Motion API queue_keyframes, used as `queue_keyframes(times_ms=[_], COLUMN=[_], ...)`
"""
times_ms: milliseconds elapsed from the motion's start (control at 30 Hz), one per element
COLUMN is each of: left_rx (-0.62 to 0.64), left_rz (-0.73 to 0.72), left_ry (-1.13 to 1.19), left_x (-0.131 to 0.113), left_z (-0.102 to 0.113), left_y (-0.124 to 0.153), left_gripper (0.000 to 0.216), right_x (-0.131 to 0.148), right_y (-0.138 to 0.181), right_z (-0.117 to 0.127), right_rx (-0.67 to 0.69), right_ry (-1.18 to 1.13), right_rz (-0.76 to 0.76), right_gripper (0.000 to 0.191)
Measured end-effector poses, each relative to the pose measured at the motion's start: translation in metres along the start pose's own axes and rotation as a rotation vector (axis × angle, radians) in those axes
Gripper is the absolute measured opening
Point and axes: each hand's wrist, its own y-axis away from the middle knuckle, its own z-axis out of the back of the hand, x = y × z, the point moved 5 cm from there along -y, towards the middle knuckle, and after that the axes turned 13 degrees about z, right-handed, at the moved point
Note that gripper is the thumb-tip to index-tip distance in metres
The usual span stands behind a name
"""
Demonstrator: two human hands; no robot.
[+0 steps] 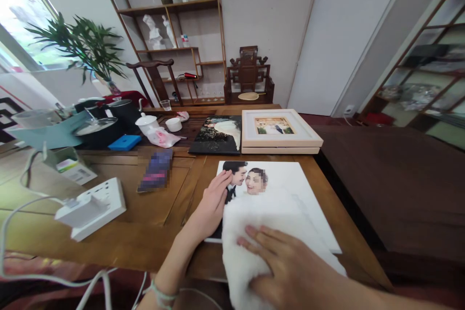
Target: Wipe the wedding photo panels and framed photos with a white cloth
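A white photo panel (pixel 308 203) printed with two people lies flat near the table's front edge. My left hand (pixel 210 203) rests on its left side, fingers stretched out flat against the surface. A thick white cloth (pixel 240 252) covers the lower middle of the panel and hangs toward me. On the cloth presses my right hand (pixel 279 256), its fingers spread and the thumb bent into the folds. Behind the panel are a dark picture panel (pixel 207 138) and light wood framed pictures (pixel 283 143), stacked.
The wooden table (pixel 156 223) carries a white power strip (pixel 101 208) with cables at left, a blurred phone-like item (pixel 157 169), a blue box (pixel 124 142), a teapot (pixel 147 123) and a white cup (pixel 173 124). A dark brown surface (pixel 395 179) lies to the right.
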Motion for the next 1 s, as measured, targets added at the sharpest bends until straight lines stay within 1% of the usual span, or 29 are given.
queue_keyframes(times_ms=[33, 67, 167, 233, 300, 333, 400, 467, 533, 600, 633, 667, 733, 767, 800, 867, 933, 1000], left_rx=[-0.001, 0.000, -0.004, -0.002, -0.005, -0.009, -0.019, -0.015, -0.001, 0.013, 0.018, 0.019, 0.016, 0.015, 0.013, 0.011, 0.003, -0.018], left_rz=[-0.002, -0.005, -0.007, 0.003, 0.022, 0.027, 0.028, 0.021, 0.031, 0.052, 0.057, 0.054, 0.028, 0.017, 0.013, 0.023, 0.039, 0.044], left_ry=[0.001, 0.001, 0.001, 0.000, 0.000, 0.000, 0.000, -0.003, -0.009, -0.012, -0.009, -0.003, 0.015, 0.021, 0.024, 0.028, 0.040, 0.069], left_x=[0.000, 0.000, -0.002, -0.002, -0.002, -0.002, -0.002, -0.002, -0.001, 0.000, 0.000, 0.001, 0.000, 0.000, 0.000, 0.002, 0.002, 0.000], left_z=[0.000, 0.000, 0.001, 0.002, 0.003, 0.003, 0.003, 0.003, 0.002, 0.001, 0.001, 0.001, 0.001, 0.002, 0.002, 0.002, 0.001, 0.002], left_y=[0.000, 0.000, 0.001, 0.001, 0.001, 0.001, 0.002, 0.002, 0.001, 0.001, 0.001, 0.001, 0.001, 0.001, 0.001, 0.000, -0.001, -0.002], left_gripper=[0.044, 0.044, 0.044, 0.045, 0.045, 0.045, 0.044, 0.044, 0.045, 0.045, 0.045, 0.045, 0.045, 0.045, 0.045, 0.044, 0.044, 0.043], right_x=[-0.009, -0.021, -0.064, -0.085, -0.097, -0.098, -0.092, -0.075, -0.050, -0.021, -0.008, 0.002, 0.010, 0.009, 0.005, -0.012, -0.037, -0.059], right_y=[0.000, 0.000, -0.003, -0.009, -0.016, -0.020, -0.025, -0.025, -0.023, -0.019, -0.015, -0.012, -0.006, -0.005, -0.004, -0.004, -0.006, -0.009], right_z=[0.005, 0.011, 0.024, 0.027, 0.028, 0.027, 0.026, 0.022, 0.013, 0.001, -0.004, -0.008, -0.012, -0.011, -0.008, 0.004, 0.017, 0.024], right_rx=[0.018, 0.037, 0.081, 0.096, 0.101, 0.102, 0.112, 0.121, 0.105, 0.016, -0.057, -0.124, -0.197, -0.188, -0.149, -0.064, 0.009, 0.039], right_ry=[-0.042, -0.073, -0.044, 0.019, 0.054, 0.059, 0.072, 0.099, 0.134, 0.176, 0.200, 0.212, 0.178, 0.125, 0.055, -0.064, -0.111, -0.076], right_rz=[-0.043, -0.107, -0.334, -0.407, -0.426, -0.423, -0.399, -0.362, -0.268, -0.133, -0.071, -0.031, -0.015, -0.018, -0.033, -0.115, -0.246, -0.366], right_gripper=[0.014, 0.018, 0.039, 0.042, 0.042, 0.042, 0.041, 0.036, 0.027, 0.021, 0.023, 0.027, 0.031, 0.027, 0.023, 0.019, 0.029, 0.040])
